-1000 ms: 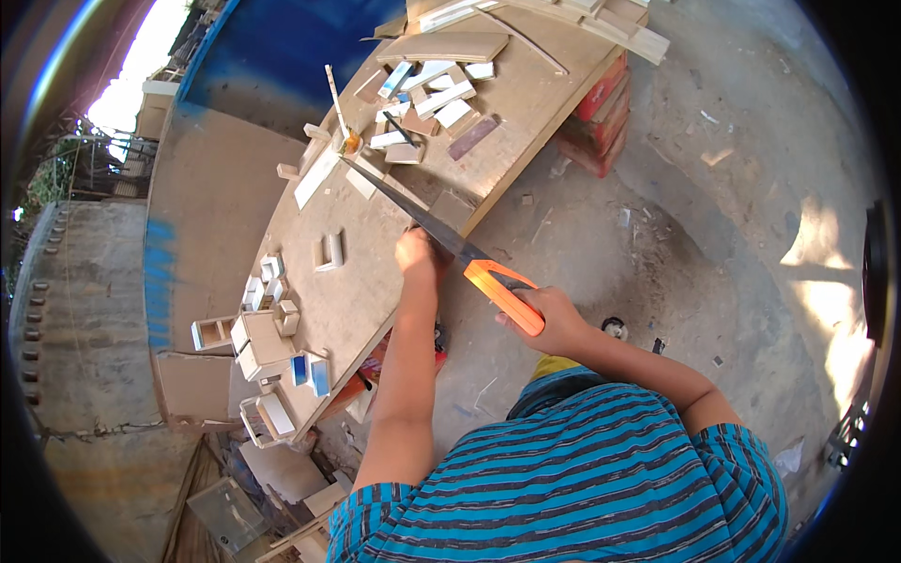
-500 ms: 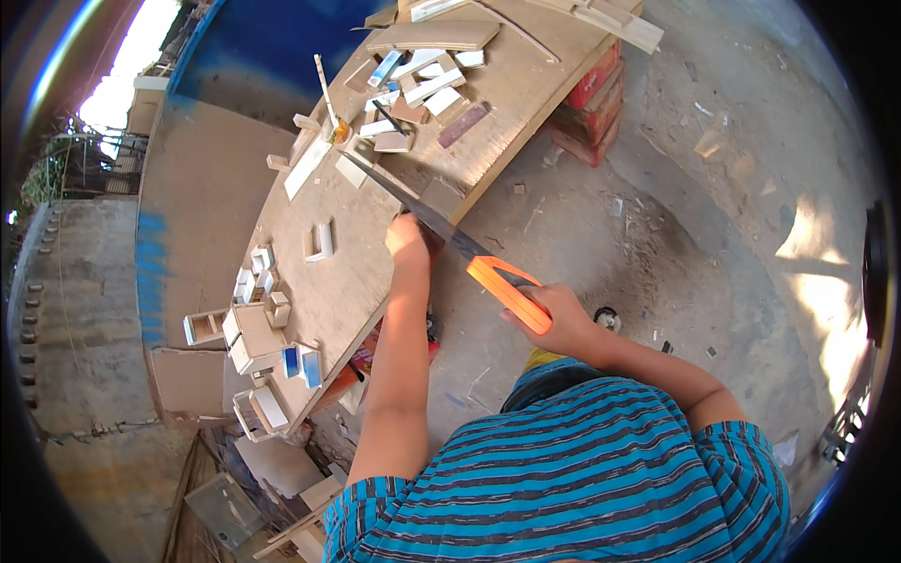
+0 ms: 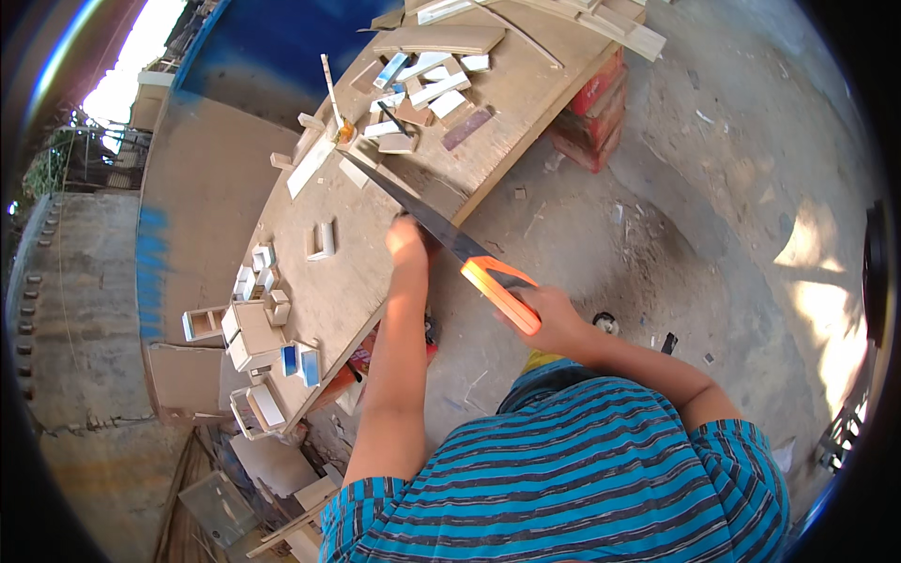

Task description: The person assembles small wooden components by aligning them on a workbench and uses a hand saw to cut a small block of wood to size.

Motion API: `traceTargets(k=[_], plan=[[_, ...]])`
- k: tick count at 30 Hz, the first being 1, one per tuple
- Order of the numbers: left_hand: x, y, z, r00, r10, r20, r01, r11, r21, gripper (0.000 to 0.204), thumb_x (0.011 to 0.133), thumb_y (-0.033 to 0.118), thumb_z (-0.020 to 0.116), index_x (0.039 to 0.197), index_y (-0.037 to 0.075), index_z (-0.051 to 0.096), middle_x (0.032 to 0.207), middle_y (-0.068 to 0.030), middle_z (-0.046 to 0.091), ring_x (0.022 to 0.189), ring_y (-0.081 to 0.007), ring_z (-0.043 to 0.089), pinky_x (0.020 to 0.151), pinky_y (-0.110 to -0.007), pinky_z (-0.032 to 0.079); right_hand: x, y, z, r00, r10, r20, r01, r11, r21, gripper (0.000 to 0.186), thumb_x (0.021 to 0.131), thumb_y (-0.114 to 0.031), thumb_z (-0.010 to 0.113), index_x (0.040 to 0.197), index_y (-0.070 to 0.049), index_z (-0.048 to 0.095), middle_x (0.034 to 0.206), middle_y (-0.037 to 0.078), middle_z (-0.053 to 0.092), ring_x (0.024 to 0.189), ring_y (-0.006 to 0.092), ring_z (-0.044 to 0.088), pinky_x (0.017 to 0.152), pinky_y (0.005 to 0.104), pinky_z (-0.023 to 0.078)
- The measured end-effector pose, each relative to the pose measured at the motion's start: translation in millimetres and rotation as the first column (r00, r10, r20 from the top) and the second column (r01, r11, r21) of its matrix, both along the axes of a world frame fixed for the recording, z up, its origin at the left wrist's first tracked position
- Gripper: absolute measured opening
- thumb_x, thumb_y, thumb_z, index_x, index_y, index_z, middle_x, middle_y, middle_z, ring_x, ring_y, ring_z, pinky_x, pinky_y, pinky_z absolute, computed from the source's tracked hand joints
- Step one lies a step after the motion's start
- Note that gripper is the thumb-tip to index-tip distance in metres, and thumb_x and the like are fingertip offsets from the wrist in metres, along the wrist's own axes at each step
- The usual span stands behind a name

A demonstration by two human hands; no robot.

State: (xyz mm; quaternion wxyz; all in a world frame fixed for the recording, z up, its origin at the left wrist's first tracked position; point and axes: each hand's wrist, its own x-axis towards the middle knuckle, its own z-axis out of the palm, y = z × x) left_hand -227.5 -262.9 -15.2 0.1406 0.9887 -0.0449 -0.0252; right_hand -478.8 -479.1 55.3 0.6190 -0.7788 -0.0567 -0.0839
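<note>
My right hand is closed round the orange handle of a handsaw. The saw's long dark blade slants up and to the left, across the table's right edge, with its tip over the tabletop near some pale offcuts. At that edge, just below the blade, my left hand bears down with its fingers curled. Whatever lies under those fingers is mostly hidden; only something dark shows beside them. Around the blade tip lie a white strip and a small jar of amber stuff with a stick in it.
The wooden table carries a heap of wood offcuts at its far end. Small box-like wooden pieces stand at the near left, and a U-shaped piece sits mid-table. Red crates are under the far right edge.
My right hand and the saw handle have shifted slightly up and left, the blade sliding a little along its length. My left hand stays at the table edge.
</note>
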Motion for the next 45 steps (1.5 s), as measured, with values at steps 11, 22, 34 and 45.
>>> traceTargets(k=[11, 22, 34, 45], plan=[[-25, -57, 75, 0.998, -0.007, -0.069, 0.031, 0.94, 0.34, 0.025, 0.076, 0.024, 0.064, 0.092, 0.006, 0.069, 0.097, -0.0178, 0.068, 0.093, -0.0353, 0.065, 0.081, -0.042, 0.052, -34, -33, -7, 0.991, 0.036, -0.128, -0.044, 0.997, -0.059, 0.024, 0.083, -0.029, 0.067, 0.09, -0.007, 0.065, 0.078, 0.015, 0.065, 0.073, 0.038, 0.061, 0.063, 0.0421, 0.049], [-21, -51, 69, 0.992, -0.095, -0.083, 0.113, 0.963, 0.246, 0.029, 0.075, 0.027, 0.065, 0.093, 0.005, 0.069, 0.096, -0.0198, 0.067, 0.094, -0.0357, 0.064, 0.081, -0.041, 0.052, 20, -14, -3, 0.995, 0.056, -0.079, -0.063, 0.994, -0.092, 0.021, 0.084, -0.025, 0.066, 0.091, -0.006, 0.065, 0.076, 0.017, 0.064, 0.07, 0.039, 0.06, 0.061, 0.043, 0.047], [28, 45, -41, 0.982, 0.186, -0.016, -0.173, 0.875, -0.452, 0.019, 0.081, 0.018, 0.06, 0.086, 0.002, 0.07, 0.09, -0.0197, 0.068, 0.088, -0.0347, 0.066, 0.077, -0.041, 0.053, -11, -21, 9, 0.983, 0.139, -0.116, -0.157, 0.975, -0.158, 0.021, 0.082, -0.025, 0.066, 0.091, -0.007, 0.065, 0.079, 0.016, 0.065, 0.074, 0.0374, 0.061, 0.064, 0.0426, 0.049], [-40, -50, 60, 0.997, -0.012, 0.079, -0.009, 0.964, 0.265, 0.023, 0.073, 0.022, 0.068, 0.085, 0.003, 0.065, 0.1, -0.0166, 0.065, 0.095, -0.0327, 0.064, 0.082, -0.042, 0.052, -76, -62, -4, 0.962, 0.095, -0.258, -0.129, 0.985, -0.115, 0.023, 0.083, -0.027, 0.067, 0.093, -0.007, 0.066, 0.079, 0.017, 0.064, 0.076, 0.0375, 0.062, 0.066, 0.0414, 0.049]])
